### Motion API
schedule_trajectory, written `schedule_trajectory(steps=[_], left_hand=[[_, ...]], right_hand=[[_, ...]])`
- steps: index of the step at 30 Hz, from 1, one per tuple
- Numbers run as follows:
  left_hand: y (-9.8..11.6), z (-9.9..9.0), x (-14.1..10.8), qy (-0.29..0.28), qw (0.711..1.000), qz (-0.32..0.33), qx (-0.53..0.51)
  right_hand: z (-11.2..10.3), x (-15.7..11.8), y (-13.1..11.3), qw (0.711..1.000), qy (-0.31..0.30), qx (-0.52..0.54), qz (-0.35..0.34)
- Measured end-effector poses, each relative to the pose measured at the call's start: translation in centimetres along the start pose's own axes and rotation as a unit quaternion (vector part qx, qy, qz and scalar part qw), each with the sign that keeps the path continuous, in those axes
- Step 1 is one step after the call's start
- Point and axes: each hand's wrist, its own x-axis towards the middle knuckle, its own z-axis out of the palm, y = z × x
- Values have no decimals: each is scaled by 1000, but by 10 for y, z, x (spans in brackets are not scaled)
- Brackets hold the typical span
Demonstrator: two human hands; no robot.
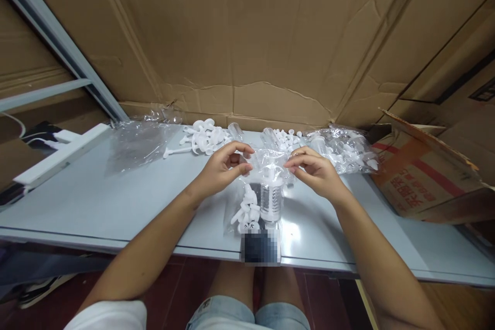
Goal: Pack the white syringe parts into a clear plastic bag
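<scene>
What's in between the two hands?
In the head view, a crinkly clear plastic bag is between the left hand and right hand.

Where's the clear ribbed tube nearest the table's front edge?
In the head view, the clear ribbed tube is just right of centre, below and between the left hand and right hand, beside a bunch of small white parts.

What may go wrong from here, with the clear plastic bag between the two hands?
The clear plastic bag seems held only by fingertips, so it could slip. The ribbed transparent plastic cylinder is near the front edge of the grey tabletop; a bump might send it off. The left hand is close to the white plastic pieces and might scatter some.
</scene>
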Motion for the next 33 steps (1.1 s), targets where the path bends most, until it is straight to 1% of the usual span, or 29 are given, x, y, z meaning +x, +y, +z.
schedule_trajectory(steps=[3,5,7,10,12,14,16,19,22,24,26,28,29,31,33], left_hand=[[-1,-1,2,10,999,8,-38],[-1,-1,3,16,998,-1,-68],[-2,-2,4,5,996,-37,-82],[-5,-1,3,-38,990,-107,-79],[-5,2,2,-51,985,-148,-79],[-2,5,2,-43,979,-178,-87],[2,9,2,-22,977,-191,-96],[8,13,2,19,977,-186,-107],[6,14,2,47,977,-166,-128],[2,14,2,62,977,-148,-137],[-1,13,2,74,979,-129,-142],[-4,13,2,83,980,-114,-142],[-4,13,2,85,980,-110,-141],[-3,13,2,88,981,-106,-137],[-1,12,3,91,981,-107,-133]], right_hand=[[-1,0,0,1000,10,-8,5],[-1,1,1,1000,21,-14,8],[0,1,1,999,29,-22,14],[2,1,1,999,39,-27,20],[4,0,0,999,43,-26,17],[5,0,0,998,48,-22,13],[7,-1,0,998,61,6,25],[12,-1,2,988,93,98,73],[16,-1,3,967,107,176,152],[17,0,4,949,74,219,215],[17,0,4,933,15,246,261],[17,0,3,928,-30,243,280],[17,0,2,931,-35,233,280],[18,0,1,939,-20,213,269],[18,1,0,946,8,198,256]])
